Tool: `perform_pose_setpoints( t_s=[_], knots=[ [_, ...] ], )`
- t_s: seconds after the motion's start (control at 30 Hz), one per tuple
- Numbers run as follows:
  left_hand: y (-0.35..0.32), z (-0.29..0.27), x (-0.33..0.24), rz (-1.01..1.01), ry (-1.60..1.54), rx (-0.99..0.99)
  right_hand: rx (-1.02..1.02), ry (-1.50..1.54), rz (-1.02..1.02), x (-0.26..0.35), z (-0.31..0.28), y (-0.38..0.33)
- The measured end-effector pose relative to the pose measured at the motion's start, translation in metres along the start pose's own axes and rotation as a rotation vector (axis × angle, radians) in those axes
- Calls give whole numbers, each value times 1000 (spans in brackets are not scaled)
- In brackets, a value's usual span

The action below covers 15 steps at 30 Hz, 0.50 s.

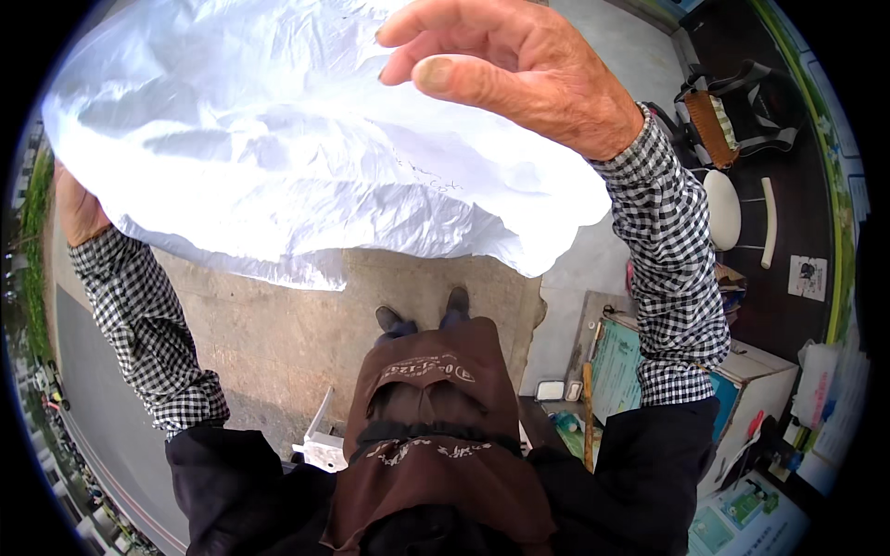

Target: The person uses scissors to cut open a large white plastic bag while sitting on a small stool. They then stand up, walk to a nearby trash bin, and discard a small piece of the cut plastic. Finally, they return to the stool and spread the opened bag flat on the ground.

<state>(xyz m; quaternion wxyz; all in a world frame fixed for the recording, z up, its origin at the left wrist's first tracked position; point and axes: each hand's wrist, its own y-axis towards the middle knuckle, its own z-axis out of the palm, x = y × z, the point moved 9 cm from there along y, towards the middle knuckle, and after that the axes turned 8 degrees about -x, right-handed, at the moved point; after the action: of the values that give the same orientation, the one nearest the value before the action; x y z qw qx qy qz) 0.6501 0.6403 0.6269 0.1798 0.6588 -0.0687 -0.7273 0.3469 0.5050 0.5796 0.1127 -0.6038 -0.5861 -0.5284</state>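
- The white sheet (278, 167), all crumples, spreads wide above the floor (269, 338)!
- Right hand (519, 79) arches over it, thumb and fingers parted!
- Left hand (78, 206), well apart, is at its left edge, fingers hidden; can't tell whether it grips.

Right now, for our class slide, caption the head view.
Left hand partly behind a crumpled white sheet, right hand open in front.
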Motion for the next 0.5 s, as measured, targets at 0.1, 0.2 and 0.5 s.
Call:
perform_pose_setpoints(
  t_s=[0.1,0.2,0.5],
  knots=[
    [-60,-62,-35,26,88,-289,-158,-538,261,-95,-66,-53],
    [-115,-75,-71,90,135,-411,-164,-731,768,-192,-101,-168],
    [-202,-82,-133,169,262,-577,-361,101,1163,-293,127,-419]
  ],
)
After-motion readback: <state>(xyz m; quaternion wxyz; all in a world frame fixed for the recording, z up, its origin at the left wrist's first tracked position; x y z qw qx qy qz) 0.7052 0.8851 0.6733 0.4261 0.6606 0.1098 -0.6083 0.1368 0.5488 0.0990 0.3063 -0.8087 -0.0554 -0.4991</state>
